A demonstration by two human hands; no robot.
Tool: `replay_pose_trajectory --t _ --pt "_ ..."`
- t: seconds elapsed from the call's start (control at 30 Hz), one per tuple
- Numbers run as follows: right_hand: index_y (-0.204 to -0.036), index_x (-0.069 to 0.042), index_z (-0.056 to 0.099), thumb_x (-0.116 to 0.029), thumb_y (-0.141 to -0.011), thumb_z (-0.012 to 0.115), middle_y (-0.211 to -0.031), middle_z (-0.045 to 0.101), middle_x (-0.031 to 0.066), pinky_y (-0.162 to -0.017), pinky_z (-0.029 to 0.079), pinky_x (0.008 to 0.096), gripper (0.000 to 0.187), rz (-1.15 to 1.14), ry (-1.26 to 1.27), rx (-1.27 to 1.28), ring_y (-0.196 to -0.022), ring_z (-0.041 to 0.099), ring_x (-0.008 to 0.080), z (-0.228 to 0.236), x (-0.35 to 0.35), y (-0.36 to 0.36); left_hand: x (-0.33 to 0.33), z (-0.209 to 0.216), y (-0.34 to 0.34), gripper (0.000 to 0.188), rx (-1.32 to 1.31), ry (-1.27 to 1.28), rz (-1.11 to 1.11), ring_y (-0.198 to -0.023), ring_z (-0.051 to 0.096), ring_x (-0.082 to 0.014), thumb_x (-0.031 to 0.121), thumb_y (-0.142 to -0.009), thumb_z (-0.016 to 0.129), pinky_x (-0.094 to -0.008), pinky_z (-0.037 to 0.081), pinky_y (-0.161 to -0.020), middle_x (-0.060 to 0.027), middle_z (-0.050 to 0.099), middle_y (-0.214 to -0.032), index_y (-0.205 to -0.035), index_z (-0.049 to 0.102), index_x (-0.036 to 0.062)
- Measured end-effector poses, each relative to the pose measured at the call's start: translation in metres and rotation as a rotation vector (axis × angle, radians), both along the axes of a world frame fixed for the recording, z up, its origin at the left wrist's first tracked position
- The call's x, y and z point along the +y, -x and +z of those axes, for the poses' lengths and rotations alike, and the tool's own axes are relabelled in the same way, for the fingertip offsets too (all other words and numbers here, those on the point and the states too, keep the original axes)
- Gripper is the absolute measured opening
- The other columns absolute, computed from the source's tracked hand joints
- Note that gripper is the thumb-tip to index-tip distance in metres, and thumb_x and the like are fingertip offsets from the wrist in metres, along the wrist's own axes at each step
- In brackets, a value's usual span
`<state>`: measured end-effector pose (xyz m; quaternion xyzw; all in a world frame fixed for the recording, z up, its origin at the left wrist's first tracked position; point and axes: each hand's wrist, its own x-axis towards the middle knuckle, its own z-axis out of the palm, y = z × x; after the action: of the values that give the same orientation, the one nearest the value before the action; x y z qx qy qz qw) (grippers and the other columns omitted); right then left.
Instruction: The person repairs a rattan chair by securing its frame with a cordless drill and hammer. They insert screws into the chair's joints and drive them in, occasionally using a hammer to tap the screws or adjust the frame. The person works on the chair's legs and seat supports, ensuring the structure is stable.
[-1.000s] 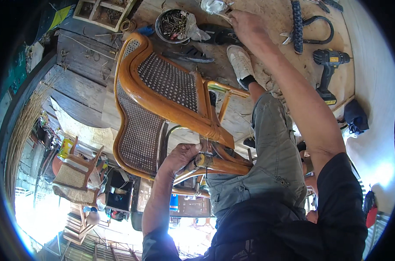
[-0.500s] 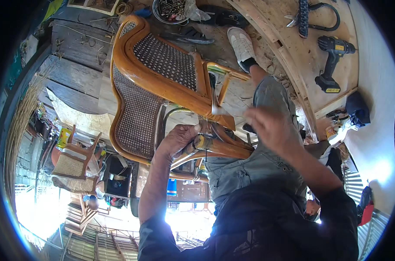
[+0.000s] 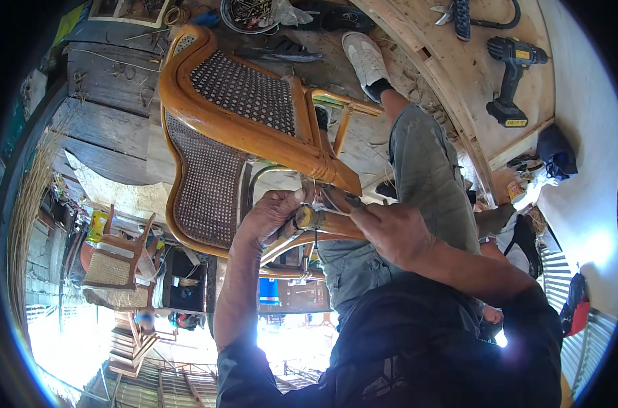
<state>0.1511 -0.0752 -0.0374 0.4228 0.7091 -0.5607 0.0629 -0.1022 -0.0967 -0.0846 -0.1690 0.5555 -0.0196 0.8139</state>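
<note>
A honey-brown rattan chair (image 3: 254,139) with woven cane panels lies tipped in front of me, its frame reaching my lap. My left hand (image 3: 273,212) is closed around a frame joint, thumb pressed near the cut end of a pole (image 3: 307,217). Dark binding hangs round that pole. Just right of the joint, my right hand (image 3: 394,234) is closed in a pinch. A thin pale strip (image 3: 332,207) appears to run from the joint to its fingertips. The fingers partly hide the strip and the joint.
A cordless drill (image 3: 513,78) and pliers (image 3: 445,15) lie on a wooden board at the right. At the top are a bowl of small pieces (image 3: 247,15) and a dark sandal (image 3: 281,51). Another cane chair (image 3: 111,265) stands at the left, near long loose rattan strands (image 3: 26,204).
My right hand, blurred and raised farther right before, has come down and left to the joint. My left hand stays on the joint. The whole view has shifted slightly.
</note>
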Motion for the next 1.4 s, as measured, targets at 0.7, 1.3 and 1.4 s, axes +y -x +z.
replay_pose_trajectory --t 0.7,1.3,1.4 --pt "-0.101 -0.002 0.056 -0.007 -0.086 0.051 -0.088 0.059 0.0174 -0.069 0.048 0.0386 0.017 -0.399 0.136 -0.128 -0.082 0.060 0.0339 -0.017 0.067 -0.051 -0.016 0.002 -0.008 0.047 0.255 -0.161 -0.060 -0.053 0.050 -0.0096 0.044 -0.088 0.056 -0.0273 0.042 -0.051 -0.0021 0.059 -0.064 -0.080 0.063 -0.0016" --pt "-0.138 -0.008 0.035 -0.035 -0.078 0.068 -0.140 0.034 0.0132 -0.108 0.027 0.0457 0.074 -0.097 -0.714 -0.565 -0.132 0.028 0.0305 -0.194 0.243 0.002 -0.066 0.041 -0.035 0.044 1.055 -0.792 -0.776 -0.066 0.057 -0.0359 0.033 -0.096 0.030 -0.0450 0.042 -0.061 -0.0139 0.060 -0.072 -0.081 0.061 0.0049" --pt "-0.119 -0.006 0.050 -0.003 -0.084 0.046 -0.105 0.058 0.0166 -0.086 0.043 0.0426 0.035 -0.233 -0.533 -0.054 -0.102 0.053 0.0353 -0.137 0.162 0.007 -0.070 0.038 -0.036 0.041 1.115 -0.836 -0.786 -0.068 0.057 -0.0338 0.031 -0.095 0.032 -0.0427 0.042 -0.062 -0.0124 0.060 -0.072 -0.083 0.061 0.0055"
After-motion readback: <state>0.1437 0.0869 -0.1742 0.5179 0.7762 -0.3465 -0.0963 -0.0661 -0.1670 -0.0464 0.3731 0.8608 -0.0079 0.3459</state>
